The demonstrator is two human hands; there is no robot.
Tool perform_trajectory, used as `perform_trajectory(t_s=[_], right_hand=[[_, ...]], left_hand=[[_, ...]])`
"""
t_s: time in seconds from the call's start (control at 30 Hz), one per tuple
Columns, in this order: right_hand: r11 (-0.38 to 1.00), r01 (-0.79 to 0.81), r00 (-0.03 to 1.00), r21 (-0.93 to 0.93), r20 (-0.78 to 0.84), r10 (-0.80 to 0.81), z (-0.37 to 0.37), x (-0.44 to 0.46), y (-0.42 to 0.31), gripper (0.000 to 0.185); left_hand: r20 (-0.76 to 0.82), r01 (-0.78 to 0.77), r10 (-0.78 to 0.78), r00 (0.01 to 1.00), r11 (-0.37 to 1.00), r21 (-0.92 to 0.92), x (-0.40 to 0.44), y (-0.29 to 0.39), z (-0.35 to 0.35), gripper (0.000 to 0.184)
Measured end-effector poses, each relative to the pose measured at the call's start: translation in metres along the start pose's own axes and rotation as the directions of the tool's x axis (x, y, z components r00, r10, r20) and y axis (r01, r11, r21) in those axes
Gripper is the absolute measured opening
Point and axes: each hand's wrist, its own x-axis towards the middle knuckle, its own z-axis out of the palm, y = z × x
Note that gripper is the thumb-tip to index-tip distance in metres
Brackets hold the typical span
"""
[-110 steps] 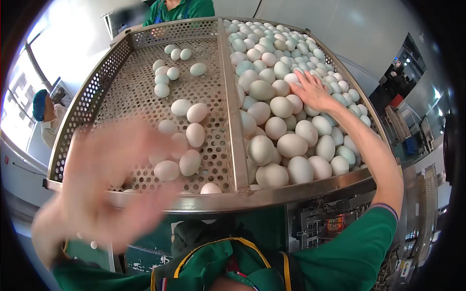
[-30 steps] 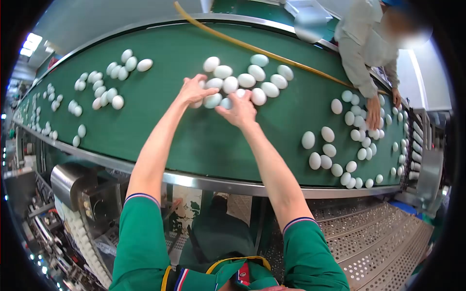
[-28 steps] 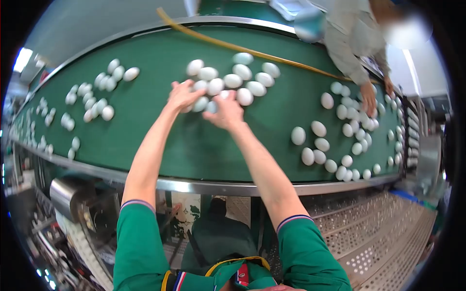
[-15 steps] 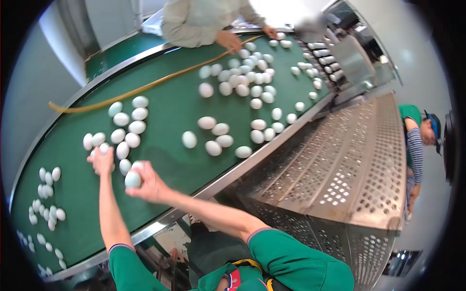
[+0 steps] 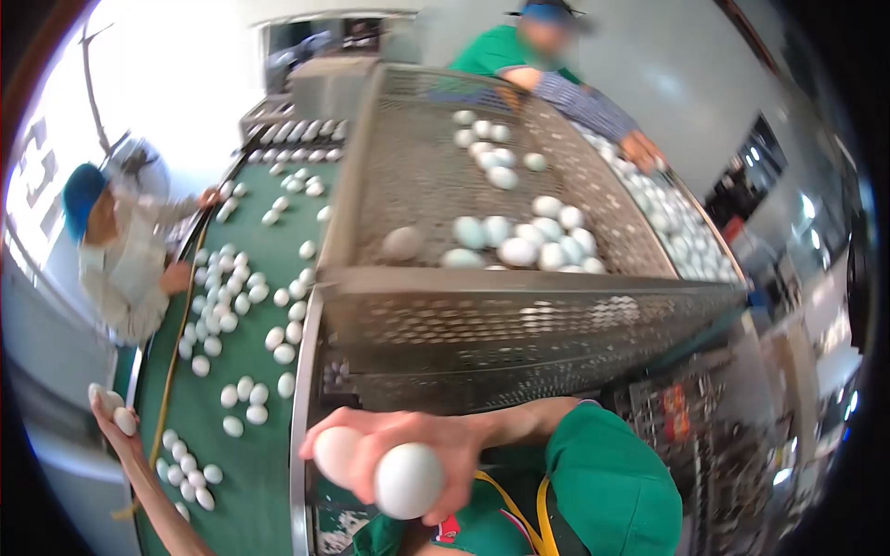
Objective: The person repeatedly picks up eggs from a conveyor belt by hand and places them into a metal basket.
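My right hand point(image 5: 451, 447) is at the lower middle, wrapped round at least two pale eggs point(image 5: 409, 480), held close to my body. At the far left, beyond the green belt, my left hand point(image 5: 126, 443) is raised with fingers round a few eggs point(image 5: 124, 422). Groups of white eggs point(image 5: 220, 289) lie on the green belt point(image 5: 264, 482). More eggs point(image 5: 517, 251) sit in the near part of a perforated metal bin point(image 5: 417, 195), and a dense pile of eggs point(image 5: 691, 243) fills its right compartment.
A co-worker in pale clothing point(image 5: 125, 269) reaches onto the belt's left side. Another in green point(image 5: 491, 54) leans over the bin's far right. A yellow strip point(image 5: 174, 371) runs along the belt, and a metal rail point(image 5: 304, 417) lies between belt and bin. Machinery point(image 5: 686, 426) stands lower right.
My view has swung right to the bin. Both hands have lifted off the belt with eggs and moved apart, the right one now close to my body.
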Motion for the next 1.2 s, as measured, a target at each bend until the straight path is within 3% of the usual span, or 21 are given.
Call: perform_trajectory(t_s=[0.1, 0.17, 0.2, 0.23, 0.3, 0.33, 0.4, 0.43, 0.47, 0.5, 0.53, 0.57, 0.6, 0.63, 0.67, 0.73, 0.77, 0.8, 0.9, 1.0, 1.2], right_hand=[[0.99, 0.053, 0.986, -0.127, -0.148, -0.072, -0.032, -0.067, -0.087, 0.048], [0.97, -0.009, 0.951, -0.244, -0.303, -0.068, -0.048, -0.114, -0.148, 0.05], [0.949, -0.053, 0.909, -0.311, -0.408, -0.082, -0.057, -0.137, -0.179, 0.05], [0.918, -0.108, 0.844, -0.382, -0.523, -0.118, -0.071, -0.161, -0.211, 0.051], [0.833, -0.248, 0.663, -0.495, -0.713, -0.227, -0.107, -0.209, -0.275, 0.052], [0.778, -0.325, 0.562, -0.538, -0.772, -0.299, -0.131, -0.231, -0.306, 0.053], [0.664, -0.487, 0.395, -0.567, -0.821, -0.411, -0.183, -0.27, -0.362, 0.054], [0.589, -0.6, 0.267, -0.541, -0.83, -0.49, -0.211, -0.279, -0.387, 0.048], [0.527, -0.715, 0.225, -0.459, -0.865, -0.448, -0.247, -0.309, -0.418, 0.047], [0.501, -0.76, 0.144, -0.414, -0.859, -0.491, -0.28, -0.326, -0.437, 0.051], [0.483, -0.792, 0.103, -0.374, -0.861, -0.498, -0.306, -0.341, -0.454, 0.052], [0.464, -0.822, 0.061, -0.331, -0.86, -0.506, -0.328, -0.355, -0.469, 0.052], [0.445, -0.848, 0.02, -0.289, -0.855, -0.518, -0.347, -0.37, -0.483, 0.053], [0.279, -0.914, 0.095, -0.295, -0.823, -0.559, -0.363, -0.384, -0.496, 0.054], [0.204, -0.93, 0.146, -0.305, -0.818, -0.557, -0.373, -0.395, -0.503, 0.055], [0.052, -0.947, 0.242, -0.318, -0.808, -0.537, -0.388, -0.418, -0.519, 0.056], [-0.188, -0.934, 0.35, -0.304, -0.674, -0.651, -0.402, -0.441, -0.517, 0.057], [-0.177, -0.934, 0.346, -0.31, -0.668, -0.659, -0.404, -0.45, -0.518, 0.056], [-0.15, -0.922, 0.363, -0.357, -0.666, -0.651, -0.389, -0.44, -0.511, 0.051], [-0.161, -0.851, 0.474, -0.5, -0.599, -0.646, -0.386, -0.432, -0.511, 0.049], [-0.19, -0.815, 0.52, -0.547, -0.548, -0.655, -0.379, -0.422, -0.513, 0.045]], left_hand=[[0.345, -0.108, 0.112, 0.932, 0.994, -0.032, 0.004, 0.05, 0.144, 0.05], [0.496, -0.193, 0.181, 0.849, 0.981, -0.029, -0.031, 0.086, 0.256, 0.053], [0.541, -0.234, 0.227, 0.809, 0.97, -0.057, -0.057, 0.099, 0.313, 0.056], [0.543, -0.441, 0.425, 0.724, 0.891, -0.11, -0.072, 0.096, 0.365, 0.058], [0.637, -0.543, 0.447, 0.629, 0.838, -0.052, -0.125, 0.106, 0.466, 0.062], [0.716, -0.462, 0.275, 0.641, 0.884, 0.074, -0.173, 0.119, 0.514, 0.063], [0.882, -0.614, 0.236, 0.408, 0.786, 0.074, -0.26, 0.115, 0.598, 0.066], [0.912, -0.619, 0.279, 0.301, 0.785, -0.036, -0.295, 0.101, 0.643, 0.065], [0.959, -0.63, 0.23, 0.167, 0.773, -0.075, -0.328, 0.09, 0.679, 0.064], [0.956, -0.529, 0.227, 0.189, 0.843, -0.096, -0.393, 0.08, 0.706, 0.062], [0.959, -0.605, 0.233, 0.164, 0.791, -0.089, -0.434, 0.068, 0.74, 0.058], [0.985, -0.543, 0.135, 0.107, 0.838, -0.056, -0.473, 0.056, 0.772, 0.055], [0.997, -0.574, 0.056, -0.051, 0.816, -0.075, -0.502, 0.042, 0.807, 0.063], [0.994, -0.57, 0.093, -0.061, 0.814, -0.111, -0.544, 0.03, 0.829, 0.058], [0.979, -0.627, 0.104, -0.175, 0.755, -0.192, -0.574, 0.015, 0.862, 0.053], [0.952, -0.656, 0.152, -0.266, 0.695, -0.294, -0.628, -0.03, 0.927, 0.05], [0.961, -0.655, 0.1, -0.259, 0.713, -0.251, -0.656, -0.045, 0.948, 0.055], [0.967, -0.652, 0.047, -0.251, 0.73, -0.205, -0.682, -0.059, 0.967, 0.06], [0.989, -0.728, -0.117, 0.09, 0.67, 0.145, -0.752, -0.105, 1.007, 0.076], [0.996, -0.846, -0.056, 0.074, 0.526, 0.093, -0.776, -0.159, 1.04, 0.09], [0.975, -0.931, -0.22, -0.04, 0.363, 0.044, -0.792, -0.199, 1.072, 0.088]])
